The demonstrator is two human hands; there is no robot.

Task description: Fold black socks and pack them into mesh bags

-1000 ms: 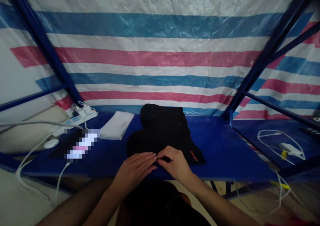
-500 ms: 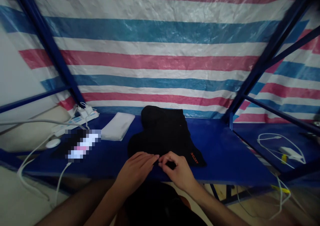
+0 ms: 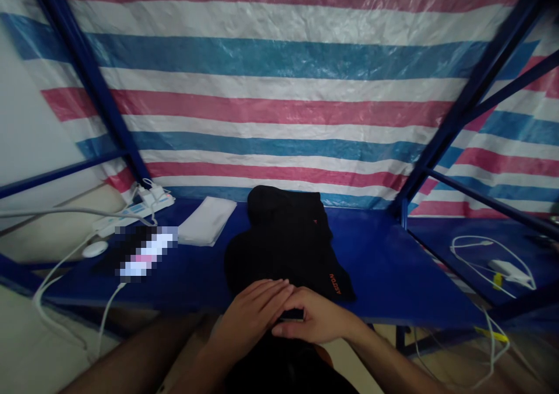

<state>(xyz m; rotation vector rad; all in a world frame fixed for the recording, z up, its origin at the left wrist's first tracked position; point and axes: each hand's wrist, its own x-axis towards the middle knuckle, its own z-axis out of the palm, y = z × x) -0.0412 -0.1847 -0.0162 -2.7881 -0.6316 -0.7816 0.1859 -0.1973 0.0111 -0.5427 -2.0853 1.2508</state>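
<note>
I see the black cloth (image 3: 283, 248) just beyond my left hand (image 3: 253, 309) and right hand (image 3: 321, 315), fingers meeting, though I can't tell whether they grip anything.

Your bare left hand (image 3: 255, 312) and bare right hand (image 3: 321, 315) dropped closer to you, and the orange-lettered black cloth (image 3: 283, 248)'s right corner slid nearer you too.

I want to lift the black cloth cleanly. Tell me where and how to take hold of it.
Pinch the near right corner of the black cloth, beside the orange lettering, probably best from the right: it lies flat there, tapering out over bare desk.
</note>
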